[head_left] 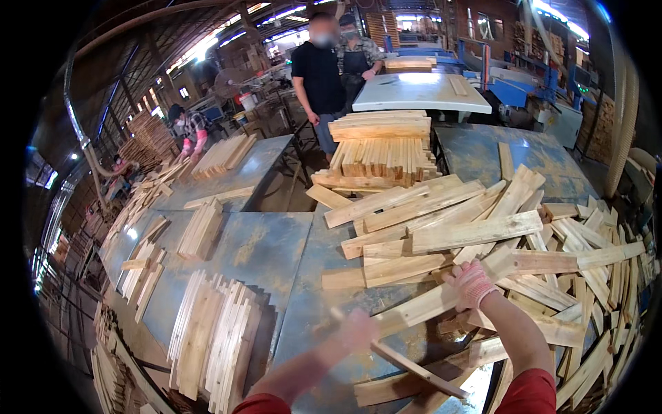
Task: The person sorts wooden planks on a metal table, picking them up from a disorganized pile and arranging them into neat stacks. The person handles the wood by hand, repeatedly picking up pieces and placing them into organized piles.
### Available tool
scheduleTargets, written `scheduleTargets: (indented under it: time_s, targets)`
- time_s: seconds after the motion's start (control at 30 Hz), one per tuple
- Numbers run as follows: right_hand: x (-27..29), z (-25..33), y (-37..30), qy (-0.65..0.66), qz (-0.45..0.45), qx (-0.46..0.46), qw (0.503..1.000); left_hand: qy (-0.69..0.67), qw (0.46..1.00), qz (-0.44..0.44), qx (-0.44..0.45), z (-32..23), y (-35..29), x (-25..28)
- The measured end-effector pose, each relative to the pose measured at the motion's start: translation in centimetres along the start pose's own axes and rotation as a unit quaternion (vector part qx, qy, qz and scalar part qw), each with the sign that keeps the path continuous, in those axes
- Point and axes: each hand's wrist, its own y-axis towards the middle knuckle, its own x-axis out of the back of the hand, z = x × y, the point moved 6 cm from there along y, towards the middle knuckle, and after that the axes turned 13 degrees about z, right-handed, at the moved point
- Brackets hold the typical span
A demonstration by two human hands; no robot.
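Observation:
My right hand [471, 283], in a pink and white work glove, is closed on a flat wooden board [418, 312] that slants down to the left over the loose pile. My left hand [358, 330] is smeared by motion near that board's lower left end. A narrow wooden strip [420, 370] passes through the left hand's grip and shows on both sides of it. Around both hands lies a heap of loose boards [476, 231], crossing one another at many angles. Several more boards lie beneath my forearms.
A row of stacked strips [214, 338] stands on the blue-grey metal table [265, 241] to my left, with a smaller stack [201, 230] behind. Neatly piled boards [380, 148] stand ahead. Two people [321, 83] stand beyond, by a white machine table [420, 93]; another person [189, 131] works far left.

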Motion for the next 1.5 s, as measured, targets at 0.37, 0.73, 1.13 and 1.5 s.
scheduleTargets:
  time_s: [0.37,0.73,1.13,1.5]
  targets:
    - [-9.8,10.7,-3.3,0.765,0.093,0.136,0.623,-0.613,0.774,-0.080,0.141,4.7,-24.2,-24.7]
    - [-0.8,43.4,0.6,0.479,-0.098,0.217,0.845,-0.443,0.774,-0.048,0.450,11.3,-33.5,-32.5]
    - [4.9,56.1,0.7,0.660,0.110,0.326,0.668,-0.337,0.850,-0.093,0.394,10.1,-30.4,-33.1]
    - [-5.0,5.8,-15.0,0.423,-0.207,-0.225,0.853,-0.172,0.915,-0.182,0.316,6.0,-23.9,-26.5]
